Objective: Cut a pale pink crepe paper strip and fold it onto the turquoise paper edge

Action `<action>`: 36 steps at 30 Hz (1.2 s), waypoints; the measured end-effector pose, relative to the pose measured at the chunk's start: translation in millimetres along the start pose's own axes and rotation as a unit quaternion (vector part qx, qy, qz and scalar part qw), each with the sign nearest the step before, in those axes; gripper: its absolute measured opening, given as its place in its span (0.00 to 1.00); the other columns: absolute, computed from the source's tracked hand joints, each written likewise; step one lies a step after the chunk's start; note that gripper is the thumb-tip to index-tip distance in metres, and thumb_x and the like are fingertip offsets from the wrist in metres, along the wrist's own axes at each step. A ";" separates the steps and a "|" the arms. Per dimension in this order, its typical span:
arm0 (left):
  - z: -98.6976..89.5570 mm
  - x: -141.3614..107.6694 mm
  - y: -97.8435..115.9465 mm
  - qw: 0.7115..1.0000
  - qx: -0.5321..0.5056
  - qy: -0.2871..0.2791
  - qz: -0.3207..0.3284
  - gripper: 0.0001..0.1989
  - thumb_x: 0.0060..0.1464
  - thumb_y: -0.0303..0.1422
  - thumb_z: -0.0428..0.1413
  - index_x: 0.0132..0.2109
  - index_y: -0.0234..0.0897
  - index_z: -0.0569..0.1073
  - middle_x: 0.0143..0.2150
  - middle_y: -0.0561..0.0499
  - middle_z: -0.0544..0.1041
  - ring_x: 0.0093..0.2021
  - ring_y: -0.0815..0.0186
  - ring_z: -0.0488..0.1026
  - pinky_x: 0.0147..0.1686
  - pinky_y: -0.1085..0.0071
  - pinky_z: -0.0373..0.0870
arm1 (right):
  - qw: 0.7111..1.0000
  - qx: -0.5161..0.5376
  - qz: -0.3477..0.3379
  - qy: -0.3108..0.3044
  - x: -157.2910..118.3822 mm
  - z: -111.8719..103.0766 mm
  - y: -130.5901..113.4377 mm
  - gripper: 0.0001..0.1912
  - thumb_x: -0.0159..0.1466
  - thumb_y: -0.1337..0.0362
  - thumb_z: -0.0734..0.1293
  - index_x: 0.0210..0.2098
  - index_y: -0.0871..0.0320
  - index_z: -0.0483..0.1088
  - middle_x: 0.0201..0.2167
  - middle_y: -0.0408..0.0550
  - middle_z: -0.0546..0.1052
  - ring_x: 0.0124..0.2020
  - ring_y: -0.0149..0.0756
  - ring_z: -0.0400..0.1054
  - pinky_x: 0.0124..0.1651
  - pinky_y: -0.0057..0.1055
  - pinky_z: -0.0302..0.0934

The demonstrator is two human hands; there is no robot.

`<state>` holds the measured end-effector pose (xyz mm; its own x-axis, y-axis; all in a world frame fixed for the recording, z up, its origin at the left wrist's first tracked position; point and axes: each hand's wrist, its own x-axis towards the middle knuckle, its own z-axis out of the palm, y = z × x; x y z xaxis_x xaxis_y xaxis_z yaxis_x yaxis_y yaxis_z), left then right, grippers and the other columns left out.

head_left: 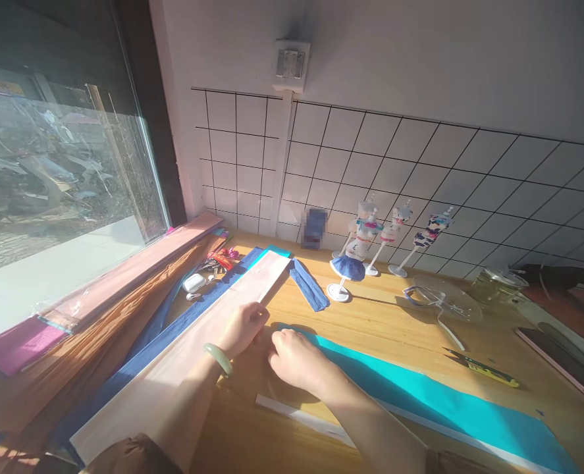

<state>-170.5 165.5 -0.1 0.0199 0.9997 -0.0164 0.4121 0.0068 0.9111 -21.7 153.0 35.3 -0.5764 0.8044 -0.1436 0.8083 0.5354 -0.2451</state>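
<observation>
My left hand [242,326], with a pale green bangle [217,359] at the wrist, is closed above the table by the edge of a long pale pink board [187,352]. My right hand [299,359] is curled into a fist beside it, at the near end of a long teal strip [420,388]. The two hands are a little apart. Their fingertips are turned away, so anything pinched in them is hidden. Under my right forearm lies a narrow white strip [304,421]. A folded piece of blue cloth [309,286] rests beyond my hands.
Blue fabric [138,355] runs under the pink board, with orange fabric [138,306] farther left. White earbuds in a case [193,283] lie there. Small dress-form stands [338,293] line the back. At right are a yellow utility knife [492,372], a glass jar [499,284] and a phone [563,362].
</observation>
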 end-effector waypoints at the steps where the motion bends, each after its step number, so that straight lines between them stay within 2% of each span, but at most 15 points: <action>1: -0.1 0.1 0.3 1.000 0.000 0.000 0.000 0.13 0.52 0.41 0.48 0.33 0.36 0.70 0.15 0.57 0.66 0.18 0.70 0.65 0.18 0.76 0.58 | 1.000 -0.001 0.001 -0.002 0.0 -0.7 -0.3 0.11 0.59 0.69 0.56 0.31 0.62 0.70 0.32 0.58 0.76 0.35 0.45 0.71 0.32 0.34 0.60; 12: -1.0 -1.3 3.3 1.000 -0.003 0.004 -0.012 0.13 0.51 0.41 0.48 0.33 0.36 0.71 0.14 0.57 0.65 0.16 0.71 0.62 0.16 0.77 0.55 | 1.000 -0.007 0.002 -0.011 2.3 -1.5 -1.8 0.10 0.58 0.69 0.57 0.32 0.62 0.70 0.31 0.58 0.76 0.35 0.46 0.71 0.32 0.35 0.61; 20: -1.3 -0.8 1.2 1.000 -0.006 -0.002 -0.009 0.12 0.51 0.40 0.48 0.33 0.36 0.70 0.15 0.56 0.66 0.18 0.70 0.65 0.17 0.77 0.56 | 1.000 -0.010 0.009 -0.013 2.2 -1.1 0.0 0.12 0.58 0.69 0.56 0.30 0.63 0.70 0.31 0.58 0.76 0.35 0.44 0.71 0.32 0.34 0.61; 30: -0.8 -1.7 1.0 1.000 -0.010 0.002 0.001 0.12 0.51 0.40 0.48 0.33 0.36 0.70 0.15 0.56 0.66 0.17 0.70 0.65 0.17 0.76 0.58 | 1.000 -0.006 0.008 -0.025 3.2 -4.1 -3.8 0.11 0.58 0.69 0.57 0.32 0.63 0.70 0.33 0.59 0.76 0.36 0.45 0.71 0.33 0.34 0.61; 36: -0.6 -0.8 -0.1 1.000 -0.007 0.002 0.003 0.13 0.51 0.41 0.48 0.33 0.36 0.70 0.15 0.56 0.67 0.17 0.70 0.64 0.16 0.76 0.56 | 0.998 0.006 0.034 -0.050 5.7 -5.7 -4.9 0.10 0.59 0.69 0.58 0.35 0.62 0.71 0.35 0.56 0.76 0.39 0.43 0.70 0.36 0.33 0.61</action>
<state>-171.1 164.7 0.1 0.0189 0.9998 -0.0098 0.3988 0.0014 0.9170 -28.2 156.4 41.1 -0.5292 0.8089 -0.2562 0.8452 0.4760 -0.2432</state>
